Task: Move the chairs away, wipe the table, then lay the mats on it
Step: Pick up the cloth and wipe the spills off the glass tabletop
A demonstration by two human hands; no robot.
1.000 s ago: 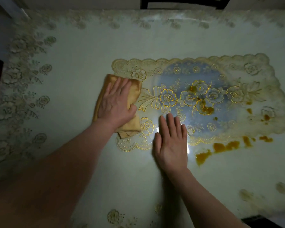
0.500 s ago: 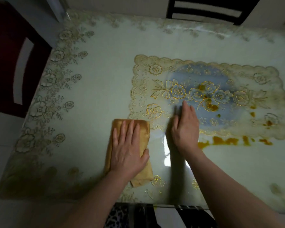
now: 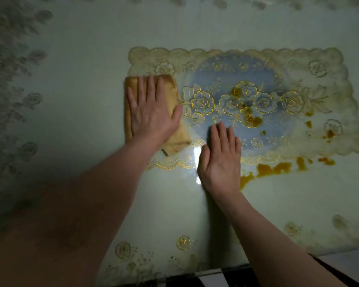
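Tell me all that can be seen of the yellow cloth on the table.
The cloth is mustard yellow, soft-looking fabric, folded into a thick oblong pad. It lies flat on the table, over the left edge of the floral panel. The left hand presses on it with straight fingers and hides its middle; its left side, top edge and lower right corner show.

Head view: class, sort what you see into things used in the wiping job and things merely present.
In the job: left hand, cloth, right hand, table, orange stains.
Merely present: floral print, striped fabric below the table's edge.
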